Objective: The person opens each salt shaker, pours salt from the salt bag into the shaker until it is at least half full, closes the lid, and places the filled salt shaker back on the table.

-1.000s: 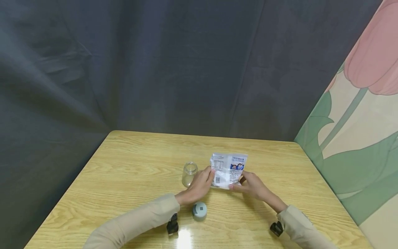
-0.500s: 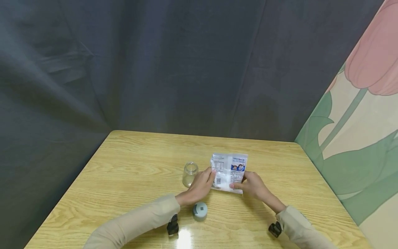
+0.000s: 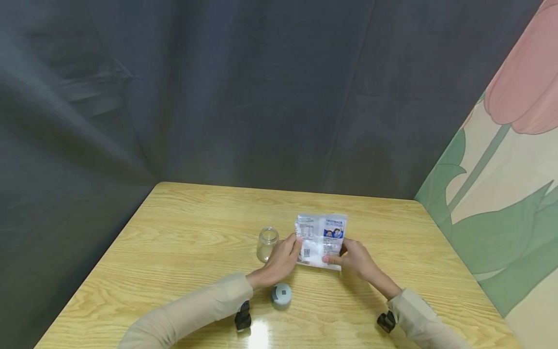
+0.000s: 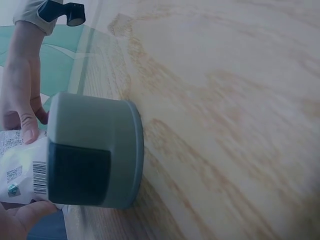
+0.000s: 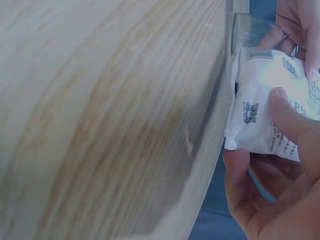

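Note:
Both hands hold a white printed packet (image 3: 317, 237) up over the table. My left hand (image 3: 281, 261) pinches its left edge, thumb on the printed face. At the lower right side, my right hand (image 3: 356, 261) grips it with the thumb in front and fingers behind. The right wrist view shows the packet's (image 5: 257, 102) barcode and code squares, with the right hand (image 5: 285, 195) around its edge. Beside my left hand stands a lidless clear glass jar (image 3: 267, 242), partly hidden by that hand. A pale green round lid (image 3: 281, 296) sits nearer me, large in the left wrist view.
The wooden table (image 3: 209, 218) reaches back to a dark curtain (image 3: 261, 97). On the right is a wall with a painted tulip (image 3: 523, 87). Black wrist cameras hang under both sleeves, the left one (image 3: 242, 317) close to the lid.
The packet's lower right corner, folded or hidden a second ago, now lies flat and visible. The right fingers have shifted slightly at that edge. The left hand, jar and lid stay put.

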The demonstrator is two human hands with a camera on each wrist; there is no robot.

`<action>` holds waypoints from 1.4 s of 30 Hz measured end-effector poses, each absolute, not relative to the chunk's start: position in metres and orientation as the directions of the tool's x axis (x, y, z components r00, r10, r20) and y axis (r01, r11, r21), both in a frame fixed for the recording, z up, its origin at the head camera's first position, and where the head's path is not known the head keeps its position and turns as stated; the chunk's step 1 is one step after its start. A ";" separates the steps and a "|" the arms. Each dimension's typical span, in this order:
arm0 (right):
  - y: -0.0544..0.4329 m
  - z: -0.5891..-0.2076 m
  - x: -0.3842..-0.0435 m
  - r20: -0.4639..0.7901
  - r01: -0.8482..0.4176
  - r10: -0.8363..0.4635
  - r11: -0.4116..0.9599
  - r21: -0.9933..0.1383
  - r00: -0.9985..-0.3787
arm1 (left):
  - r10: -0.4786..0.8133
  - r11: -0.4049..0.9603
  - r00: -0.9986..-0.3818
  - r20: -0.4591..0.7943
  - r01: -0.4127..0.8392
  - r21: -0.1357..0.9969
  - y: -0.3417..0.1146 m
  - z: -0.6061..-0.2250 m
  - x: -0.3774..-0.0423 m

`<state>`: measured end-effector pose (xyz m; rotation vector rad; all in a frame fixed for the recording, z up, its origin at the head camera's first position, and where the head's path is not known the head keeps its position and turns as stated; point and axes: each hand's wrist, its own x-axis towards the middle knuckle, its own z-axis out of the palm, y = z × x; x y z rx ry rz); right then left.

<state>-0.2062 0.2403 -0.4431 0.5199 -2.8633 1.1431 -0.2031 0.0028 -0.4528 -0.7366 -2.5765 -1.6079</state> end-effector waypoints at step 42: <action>0.241 -0.443 -0.205 0.013 -0.094 -0.257 0.305 -0.948 -0.966 | 0.221 0.175 -0.932 0.286 0.326 0.929 0.009 -0.430 -0.205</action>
